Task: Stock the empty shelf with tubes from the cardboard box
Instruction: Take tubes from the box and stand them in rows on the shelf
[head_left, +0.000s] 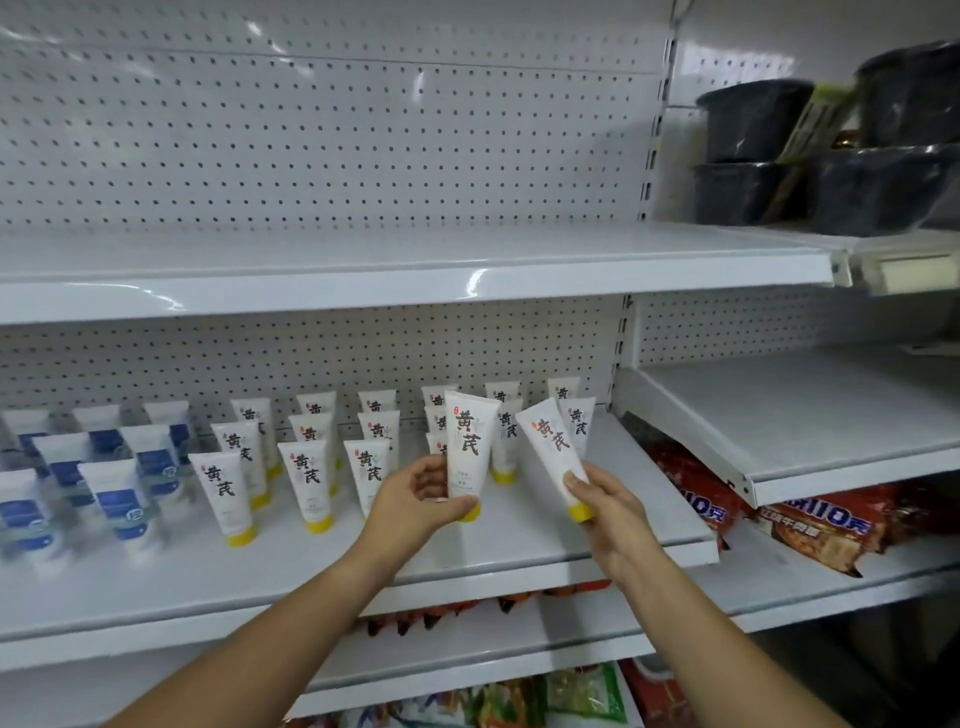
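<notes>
White yellow-capped tubes upright on shelf

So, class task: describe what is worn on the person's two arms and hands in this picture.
Nothing is worn that shows. The left hand and right hand are bare: no gloves, rings, watch or bracelets. Both forearms are uncovered up to the picture's lower edge, so no sleeves are visible.

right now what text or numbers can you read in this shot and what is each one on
"黄芪": on the tube in the left hand, the tube in the right hand, and the yellow-capped tubes on the shelf.
"110克": on the red snack packs lower right.
Small print on the tubes, blue tube labels, other snack-pack text: too blurred to read.
</notes>
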